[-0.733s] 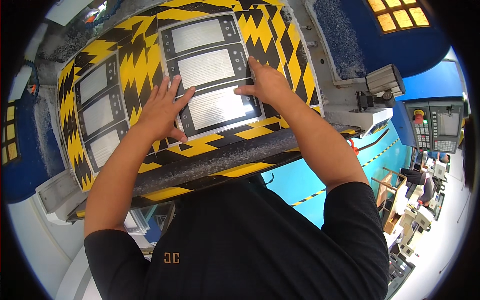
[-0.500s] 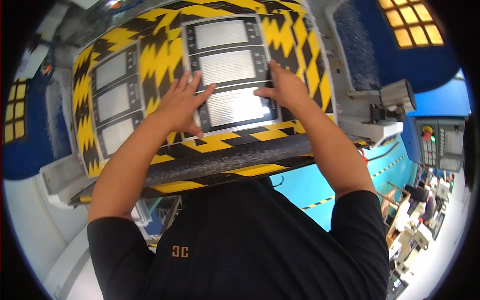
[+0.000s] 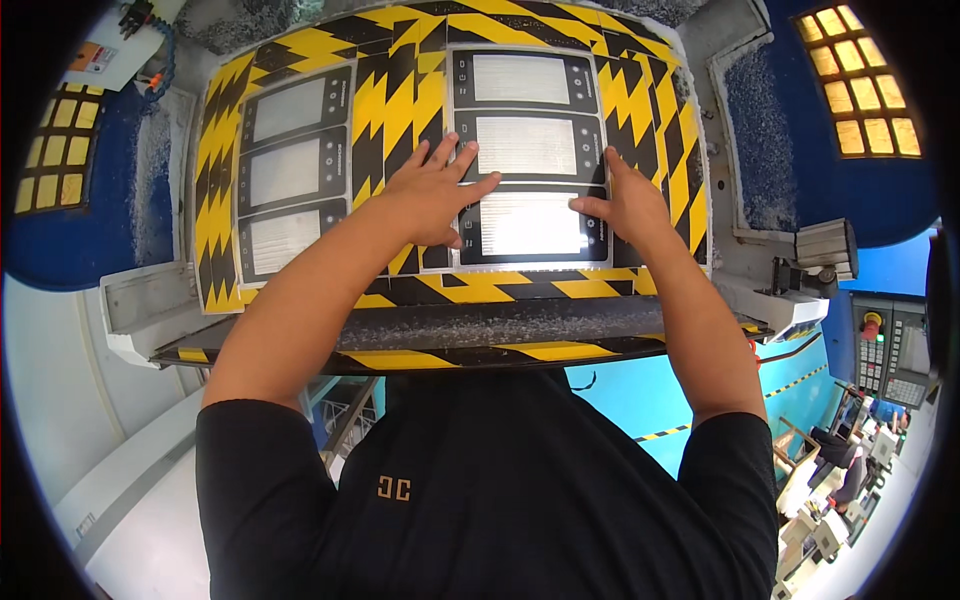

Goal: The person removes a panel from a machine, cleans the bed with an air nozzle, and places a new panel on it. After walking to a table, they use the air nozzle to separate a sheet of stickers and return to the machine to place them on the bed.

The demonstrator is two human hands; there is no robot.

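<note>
Three black-framed rectangular panels with clear windows stand in a column on the right of the striped bed, as one sheet: a far panel (image 3: 519, 79), a middle panel (image 3: 527, 146) and a near panel (image 3: 535, 226) with a bright glare. My left hand (image 3: 437, 193) lies with fingers spread over the sheet's left edge, beside the middle and near panels. My right hand (image 3: 630, 200) rests at its right edge, thumb on the near panel and index finger stretched forward. Neither hand grips anything. A similar sheet of three panels (image 3: 290, 170) lies to the left, its near corner partly behind my left forearm.
The bed (image 3: 385, 120) is covered in yellow and black striped tape, with a dusty dark ledge (image 3: 480, 328) along its front. Grey metal rails flank it. A jointed blue coolant hose (image 3: 165, 55) hangs far left. A control panel with a red knob (image 3: 872, 325) stands at right.
The whole view has shifted and turned slightly, so the bed sits more level and further right. Both hands keep about the same places on the right-hand sheet.
</note>
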